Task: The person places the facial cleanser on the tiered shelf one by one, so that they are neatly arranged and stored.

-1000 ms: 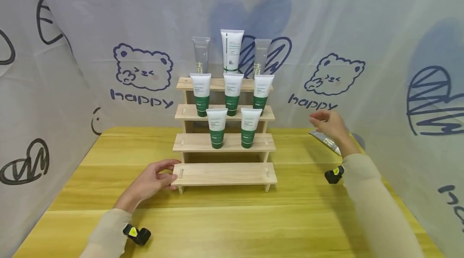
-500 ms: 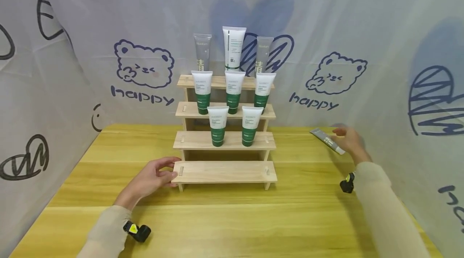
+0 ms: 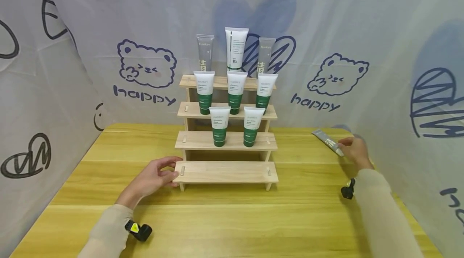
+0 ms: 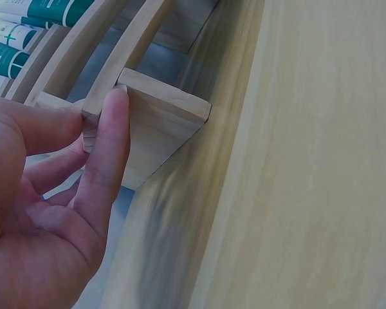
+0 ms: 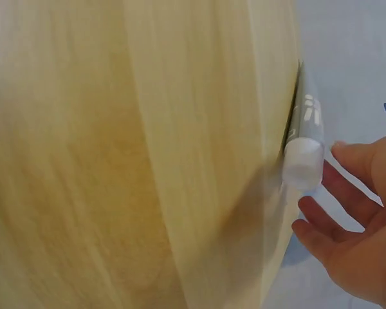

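Note:
My left hand (image 3: 150, 179) pinches the left end of the lowest step of a wooden tiered display stand (image 3: 226, 172). In the left wrist view the thumb and fingers (image 4: 106, 154) lie against the corner of the step and its leg. On the right of the table a grey squeeze tube (image 3: 327, 142) with a white cap lies flat. Close by its cap end is my right hand (image 3: 356, 152). In the right wrist view a gap shows between the thumb and the tube (image 5: 305, 125), and the loosely bent fingers hold nothing.
White-and-green tubes (image 3: 219, 127) stand on the two middle steps. The top step bears two grey tubes (image 3: 205, 52) and a larger white tube (image 3: 237, 48). A printed curtain (image 3: 145, 20) hangs behind and beside the yellow wooden table (image 3: 232, 221).
My right hand has moved from above the far end of the lying tube, right and nearer, down to its cap end. The left hand keeps its hold on the stand.

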Available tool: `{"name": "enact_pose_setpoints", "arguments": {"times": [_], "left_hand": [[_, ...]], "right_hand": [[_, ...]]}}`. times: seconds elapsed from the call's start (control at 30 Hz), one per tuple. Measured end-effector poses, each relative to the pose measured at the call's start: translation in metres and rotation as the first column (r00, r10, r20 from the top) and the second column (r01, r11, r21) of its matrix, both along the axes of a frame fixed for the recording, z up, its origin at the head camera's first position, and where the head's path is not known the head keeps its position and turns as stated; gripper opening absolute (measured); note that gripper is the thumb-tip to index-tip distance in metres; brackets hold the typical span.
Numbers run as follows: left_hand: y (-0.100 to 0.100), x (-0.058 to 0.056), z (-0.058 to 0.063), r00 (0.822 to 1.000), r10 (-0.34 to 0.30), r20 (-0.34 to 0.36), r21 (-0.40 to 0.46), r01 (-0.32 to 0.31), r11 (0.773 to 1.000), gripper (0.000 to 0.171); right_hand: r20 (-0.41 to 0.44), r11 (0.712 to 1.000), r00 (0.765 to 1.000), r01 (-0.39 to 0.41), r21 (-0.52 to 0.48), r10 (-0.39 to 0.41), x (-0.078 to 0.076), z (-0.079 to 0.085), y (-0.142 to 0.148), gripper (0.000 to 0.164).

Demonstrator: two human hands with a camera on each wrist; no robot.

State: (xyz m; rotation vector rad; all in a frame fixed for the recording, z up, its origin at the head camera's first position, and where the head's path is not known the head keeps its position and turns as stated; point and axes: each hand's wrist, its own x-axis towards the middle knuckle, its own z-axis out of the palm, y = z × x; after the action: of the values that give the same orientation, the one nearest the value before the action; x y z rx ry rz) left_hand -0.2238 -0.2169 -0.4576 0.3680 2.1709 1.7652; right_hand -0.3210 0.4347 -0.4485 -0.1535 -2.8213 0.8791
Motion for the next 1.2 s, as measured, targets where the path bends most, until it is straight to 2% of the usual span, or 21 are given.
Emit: {"name": "enact_pose_setpoints", "arguments": {"times": [0.1,0.27,0.4,0.5,0.57,0.67,0.77,1.2], "left_hand": [[0.0,0.0,0.0,1.0,-0.002,0.0,0.001,0.002,1.0,0.057],[0.0,-0.001,0.001,1.0,-0.002,0.004,-0.001,0.002,1.0,0.057],[0.0,-0.001,0.001,1.0,-0.001,0.003,-0.001,0.001,1.0,0.057],[0.0,-0.001,0.002,1.0,0.003,-0.001,-0.007,-0.003,1.0,0.057],[0.0,-0.001,0.002,1.0,0.006,-0.003,-0.011,-0.006,1.0,0.057],[0.0,-0.001,0.001,1.0,0.008,-0.005,-0.012,-0.008,1.0,0.058],[-0.001,-0.001,0.0,1.0,0.005,-0.01,-0.008,-0.005,1.0,0.058],[0.001,0.001,0.0,1.0,0.018,-0.009,-0.025,-0.018,1.0,0.058]], "right_hand": [[0.006,1.0,1.0,0.023,0.001,-0.023,0.0,-0.003,0.002,0.032],[0.075,0.999,0.996,0.045,-0.018,-0.044,0.0,-0.004,0.004,0.037],[0.166,0.992,0.986,0.047,-0.12,-0.026,-0.002,-0.003,0.006,0.046],[0.255,0.977,0.966,0.013,-0.214,0.043,-0.003,0.001,0.006,0.054],[0.312,0.972,0.946,-0.016,-0.233,0.091,-0.005,0.004,0.006,0.059],[0.378,0.977,0.914,-0.072,-0.199,0.145,-0.008,0.008,0.003,0.063],[0.404,0.984,0.901,-0.11,-0.139,0.158,-0.01,0.009,0.0,0.064],[0.336,0.991,0.934,-0.094,-0.095,0.121,-0.009,0.003,-0.012,0.055]]}}
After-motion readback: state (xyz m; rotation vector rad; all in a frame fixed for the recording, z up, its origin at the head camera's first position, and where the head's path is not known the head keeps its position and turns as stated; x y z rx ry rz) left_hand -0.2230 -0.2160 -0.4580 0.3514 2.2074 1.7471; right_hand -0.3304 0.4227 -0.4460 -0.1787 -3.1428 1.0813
